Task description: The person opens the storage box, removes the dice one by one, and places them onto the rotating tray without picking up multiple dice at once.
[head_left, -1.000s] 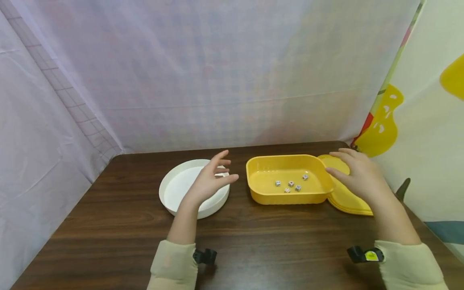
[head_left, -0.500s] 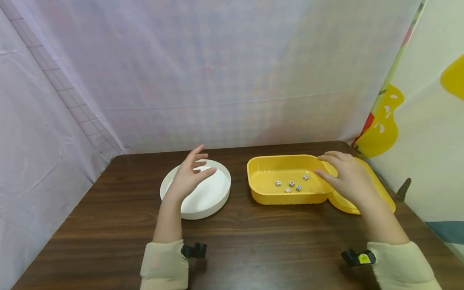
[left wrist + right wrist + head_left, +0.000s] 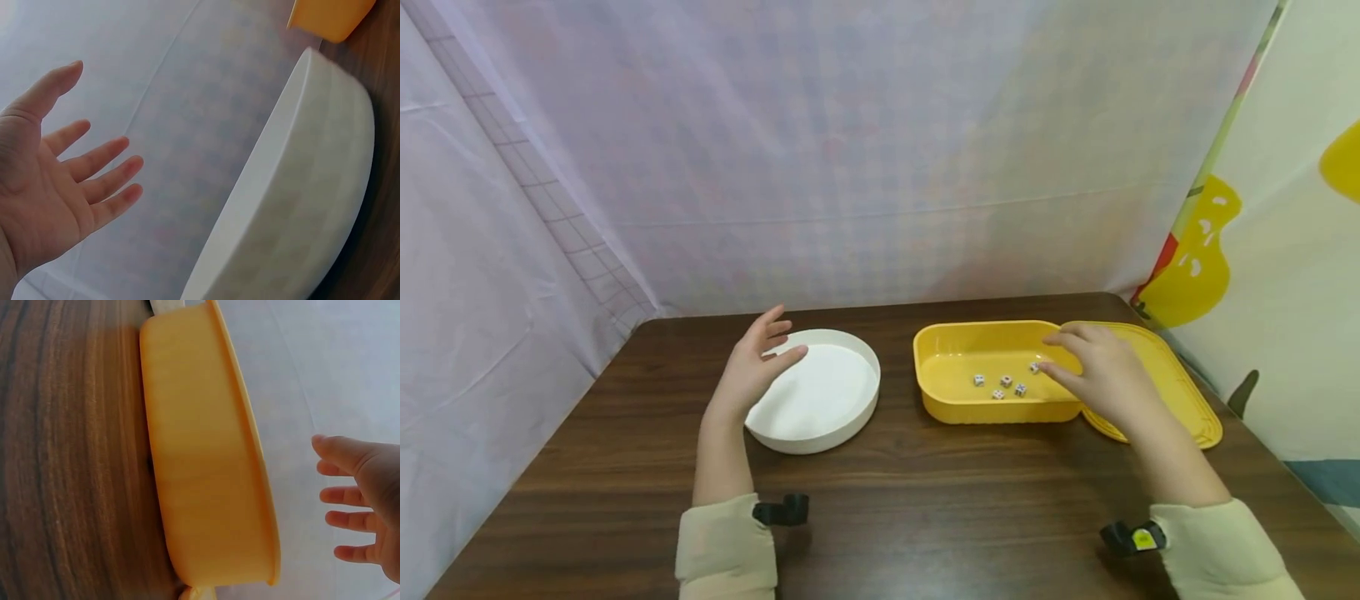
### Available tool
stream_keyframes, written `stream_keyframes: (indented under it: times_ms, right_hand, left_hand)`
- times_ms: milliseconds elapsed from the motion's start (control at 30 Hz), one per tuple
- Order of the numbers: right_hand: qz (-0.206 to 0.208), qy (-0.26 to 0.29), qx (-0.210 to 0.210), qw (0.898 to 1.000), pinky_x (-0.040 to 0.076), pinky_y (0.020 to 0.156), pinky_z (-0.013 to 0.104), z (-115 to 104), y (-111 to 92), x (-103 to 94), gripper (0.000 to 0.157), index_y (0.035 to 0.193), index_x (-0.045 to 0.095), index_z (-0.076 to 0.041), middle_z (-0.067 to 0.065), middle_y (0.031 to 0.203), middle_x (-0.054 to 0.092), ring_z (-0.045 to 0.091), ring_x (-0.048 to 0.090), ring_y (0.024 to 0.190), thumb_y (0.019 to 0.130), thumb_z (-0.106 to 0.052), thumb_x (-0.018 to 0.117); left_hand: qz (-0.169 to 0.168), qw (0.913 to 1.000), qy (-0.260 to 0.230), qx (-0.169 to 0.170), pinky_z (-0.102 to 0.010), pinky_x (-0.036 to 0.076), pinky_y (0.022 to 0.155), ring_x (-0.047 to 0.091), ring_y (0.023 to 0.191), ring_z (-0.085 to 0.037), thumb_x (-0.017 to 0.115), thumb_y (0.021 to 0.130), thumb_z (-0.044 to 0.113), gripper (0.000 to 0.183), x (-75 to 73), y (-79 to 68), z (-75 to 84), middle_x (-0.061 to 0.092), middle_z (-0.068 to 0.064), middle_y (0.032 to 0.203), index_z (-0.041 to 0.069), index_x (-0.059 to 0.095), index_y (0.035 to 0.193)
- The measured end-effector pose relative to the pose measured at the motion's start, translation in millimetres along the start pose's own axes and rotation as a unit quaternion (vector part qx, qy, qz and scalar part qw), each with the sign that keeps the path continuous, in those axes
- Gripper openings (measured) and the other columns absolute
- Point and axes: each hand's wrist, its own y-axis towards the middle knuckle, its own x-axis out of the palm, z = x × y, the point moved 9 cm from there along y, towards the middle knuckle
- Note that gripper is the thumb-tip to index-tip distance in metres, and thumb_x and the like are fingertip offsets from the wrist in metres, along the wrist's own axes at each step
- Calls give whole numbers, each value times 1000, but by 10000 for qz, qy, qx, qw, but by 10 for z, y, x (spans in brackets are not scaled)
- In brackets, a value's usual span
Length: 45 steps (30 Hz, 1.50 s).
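A: How are the two hands set?
B: Well apart from each other. The left hand [image 3: 748, 367] has its thumb and fingers loosely spread around air, raised near the left rim of the white dish [image 3: 816, 392]. The right hand [image 3: 1097, 367] is held much the same way, gently bent and gripping nothing, above the right end of the yellow box [image 3: 992, 413].
A: What are those two vessels like?
B: The dish is round and shallow, matt white, with a plain upright wall. The box is a deeper rounded rectangle, smooth and plastic-looking, shiny inside, with a thin lip around the top.
A: And inside the box?
B: Five dice [image 3: 1006, 382], small white cubes with pips, loosely scattered across its floor.
A: Farther out?
B: A flat yellow lid [image 3: 1180, 392] with a ridged border lies just right of the box, partly hidden by the right arm. Everything sits on a dark brown table [image 3: 925, 500] with streaky wood grain. Behind it hangs a thin, pale curtain [image 3: 850, 167], faintly checked and softly creased.
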Motion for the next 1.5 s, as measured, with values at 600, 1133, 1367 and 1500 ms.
stream_keyframes:
  times_ms: [600, 1133, 1367, 1500]
  right_hand:
    - [-337, -80, 207, 9992, 33, 89, 65, 24, 2, 134, 41, 116, 66, -3, 25, 125, 52, 45, 43, 115, 90, -34, 66]
    - [-703, -219, 175, 9971, 32, 88, 65, -31, 40, 285, 35, 111, 69, -7, 21, 121, 54, 44, 42, 113, 88, -33, 68]
    - [-855, -171, 224, 9959, 32, 89, 65, -35, 81, 409, 34, 111, 69, -9, 21, 121, 55, 44, 43, 113, 86, -32, 70]
    - [-916, -135, 329, 9952, 32, 90, 65, -8, 106, 474, 33, 110, 70, -8, 21, 120, 55, 43, 42, 113, 86, -31, 71]
  left_hand:
    - [517, 9965, -235, -608, -53, 22, 109, 23, 138, -35, 66, 91, 26, 80, -330, -114, -548, 28, -18, 152, 12, 18, 154]
    - [1178, 9808, -1100, -1102, -41, 19, 112, 20, 140, -29, 61, 94, 18, 72, -447, -157, -871, 21, -17, 154, 9, 20, 153]
    - [1410, 9740, -1289, -1214, -37, 19, 112, 21, 140, -26, 61, 94, 19, 72, -497, -186, -969, 23, -17, 154, 8, 22, 152]
    - [1458, 9709, -1423, -1261, -36, 18, 112, 22, 140, -28, 60, 94, 17, 71, -482, -185, -1048, 22, -18, 154, 7, 20, 153]
